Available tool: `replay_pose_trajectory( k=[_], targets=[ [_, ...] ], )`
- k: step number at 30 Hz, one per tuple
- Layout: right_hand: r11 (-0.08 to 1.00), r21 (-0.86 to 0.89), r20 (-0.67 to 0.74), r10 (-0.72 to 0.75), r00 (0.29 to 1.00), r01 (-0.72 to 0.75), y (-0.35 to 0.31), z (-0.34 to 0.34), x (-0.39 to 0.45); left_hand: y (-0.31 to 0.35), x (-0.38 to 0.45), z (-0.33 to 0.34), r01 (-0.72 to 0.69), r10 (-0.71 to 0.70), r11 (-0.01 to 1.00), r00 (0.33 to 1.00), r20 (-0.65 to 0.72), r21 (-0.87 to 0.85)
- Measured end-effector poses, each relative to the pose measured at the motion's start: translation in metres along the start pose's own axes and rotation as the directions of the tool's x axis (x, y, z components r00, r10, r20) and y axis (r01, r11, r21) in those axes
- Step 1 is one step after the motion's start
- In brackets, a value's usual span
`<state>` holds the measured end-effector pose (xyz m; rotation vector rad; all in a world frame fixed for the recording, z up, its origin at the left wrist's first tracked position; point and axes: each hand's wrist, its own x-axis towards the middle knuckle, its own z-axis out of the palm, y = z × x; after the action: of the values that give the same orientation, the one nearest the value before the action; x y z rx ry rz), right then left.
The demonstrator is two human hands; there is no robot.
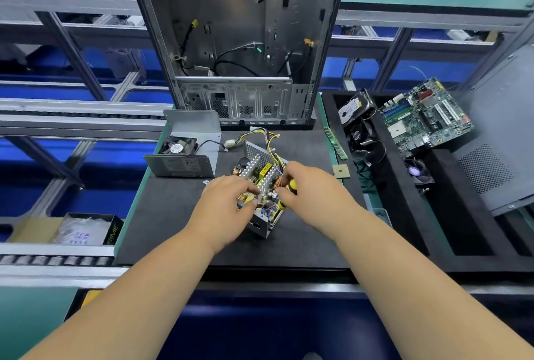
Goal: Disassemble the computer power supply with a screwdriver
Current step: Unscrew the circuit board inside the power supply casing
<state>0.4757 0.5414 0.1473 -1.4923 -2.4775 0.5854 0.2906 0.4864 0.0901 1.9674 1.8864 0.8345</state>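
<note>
The opened power supply [261,183] lies on the black mat [173,215], its circuit board with heat sinks, coils and capacitors exposed in the grey metal base. My left hand [228,200] grips the board's left side. My right hand [312,189] is closed around a yellow-and-black screwdriver [290,187], its tip down among the board's parts; the tip is hidden. The supply's removed grey cover with fan [185,148] stands to the left rear. A bundle of coloured wires [264,135] runs from the supply's far end.
An empty upright computer case [239,42] stands behind the mat. To the right a black tray holds a hard drive [354,108], a motherboard [424,117] and a fan [419,173]. A memory stick [335,143] and CPU chip [341,171] lie at the mat's right edge. A carton [89,229] sits at left.
</note>
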Motion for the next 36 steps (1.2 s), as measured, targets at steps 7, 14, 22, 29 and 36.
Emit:
replay_pose_trajectory(
  k=[7,14,22,29,36],
  targets=[
    [0.997,-0.001,0.014,-0.073,0.997,0.073,0.003,-0.002,-0.004,0.001,-0.001,0.001,0.065,-0.064,0.997,0.998,0.015,-0.029],
    [0.993,-0.104,0.017,-0.061,0.998,0.062,0.006,-0.001,0.000,0.003,-0.002,0.005,0.107,-0.106,0.993,0.994,0.018,-0.053],
    [0.994,0.079,0.009,-0.074,0.997,0.073,0.007,-0.006,0.000,0.005,0.000,0.004,0.131,-0.131,0.991,0.991,-0.002,-0.036],
    [0.984,0.157,-0.018,-0.086,0.996,0.087,0.018,-0.012,-0.001,0.008,0.007,0.005,0.117,-0.117,0.992,0.993,0.008,-0.046],
    [0.933,0.360,-0.162,0.041,0.986,0.020,0.042,-0.040,-0.005,0.020,0.022,0.014,0.105,-0.100,0.992,0.993,0.070,-0.066]
  ],
)
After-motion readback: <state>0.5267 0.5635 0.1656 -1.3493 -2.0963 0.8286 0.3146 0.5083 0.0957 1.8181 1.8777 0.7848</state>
